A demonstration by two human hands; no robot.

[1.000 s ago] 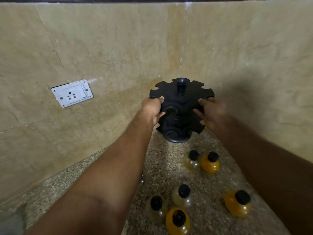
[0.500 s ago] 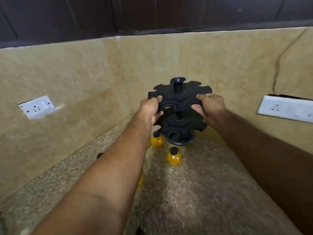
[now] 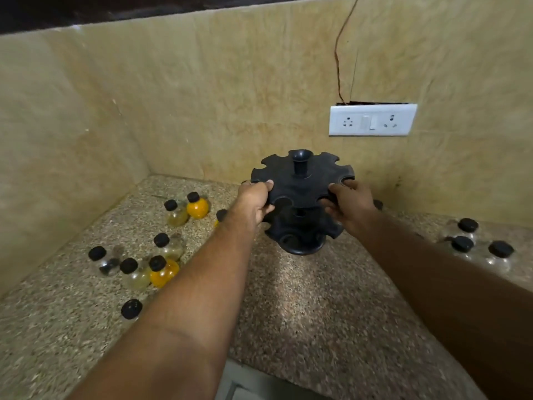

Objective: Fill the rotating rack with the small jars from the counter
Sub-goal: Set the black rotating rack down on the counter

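Observation:
A black two-tier rotating rack with notched slots and a centre post is held above the speckled counter. My left hand grips the left rim of its top tier. My right hand grips the right rim. No jar sits in the slots I can see. Several small black-capped jars lie on the counter to the left: an orange-filled one near the back, a pale one beside it, another orange one nearer me. Three clear jars stand to the right.
Beige stone walls meet in a corner at the back left. A white socket plate with a thin wire above it is on the back wall, right of the rack. The counter's front edge is near the bottom.
Both hands have carried the rack to the right, away from the corner. The view has swung right, so the jars now lie to the left and more jars show at the right.

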